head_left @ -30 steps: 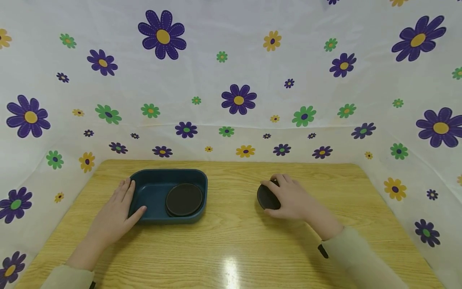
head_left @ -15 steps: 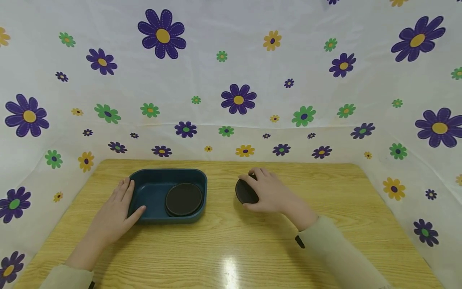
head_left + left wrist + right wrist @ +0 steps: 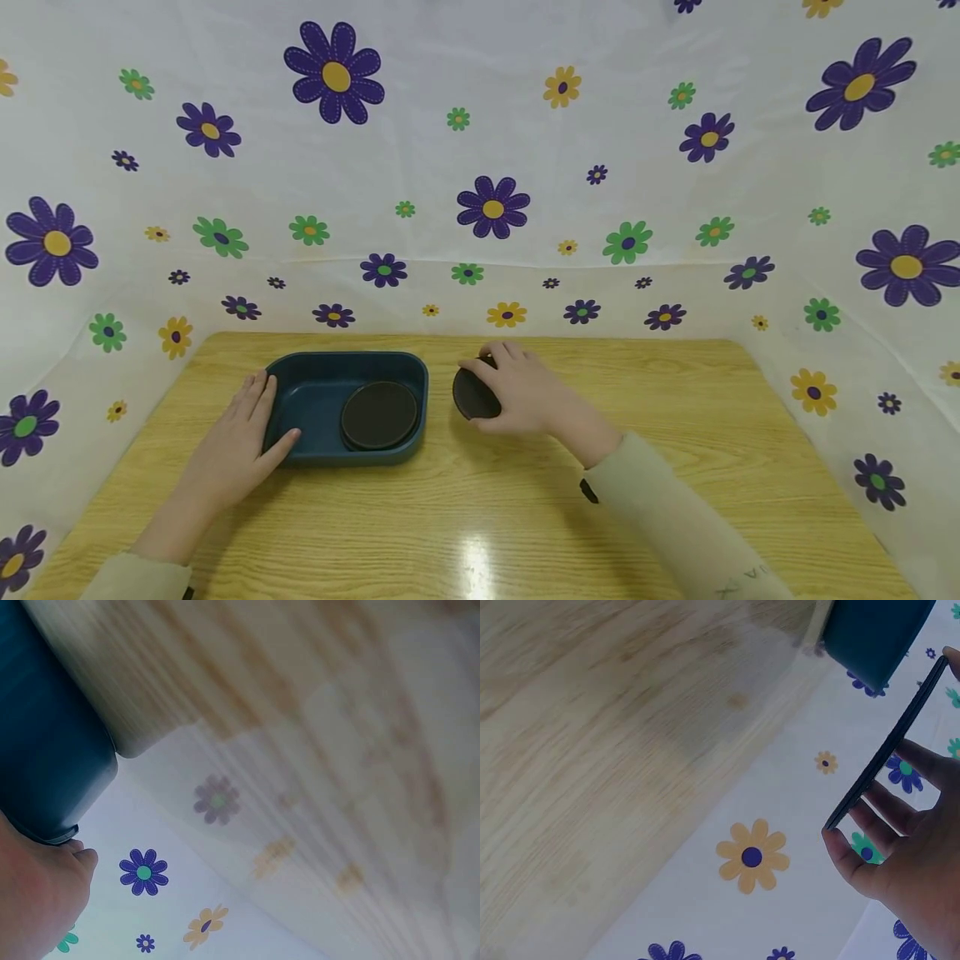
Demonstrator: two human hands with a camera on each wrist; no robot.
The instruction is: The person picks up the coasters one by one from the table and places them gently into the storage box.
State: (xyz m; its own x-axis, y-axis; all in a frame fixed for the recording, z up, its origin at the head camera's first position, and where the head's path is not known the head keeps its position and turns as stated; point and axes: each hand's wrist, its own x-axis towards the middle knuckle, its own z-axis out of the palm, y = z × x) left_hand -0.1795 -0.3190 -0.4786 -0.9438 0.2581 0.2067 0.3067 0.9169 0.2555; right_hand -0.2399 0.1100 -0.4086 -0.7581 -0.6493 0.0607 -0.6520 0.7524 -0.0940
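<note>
A dark blue rectangular tray [image 3: 309, 410] with rounded corners stands on the left half of the table. At its left end my left hand [image 3: 231, 442] rests against the rim, fingers straight and thumb over the front edge. Inside the tray, toward the right, lies a small stack of round black coasters [image 3: 380, 414]. My right hand [image 3: 529, 395] holds another black coaster [image 3: 472, 395] by its edge, just right of the tray. Seen edge-on in the right wrist view, this coaster [image 3: 889, 746] is thin and is gripped between spread fingertips and thumb.
A light wood table [image 3: 480, 508] spreads under everything. White cloth [image 3: 420, 150] printed with purple, green and yellow flowers rises behind it and at both sides.
My right hand has carried its coaster leftward across the table, close to the tray's right side. My left hand and the tray have stayed in place.
</note>
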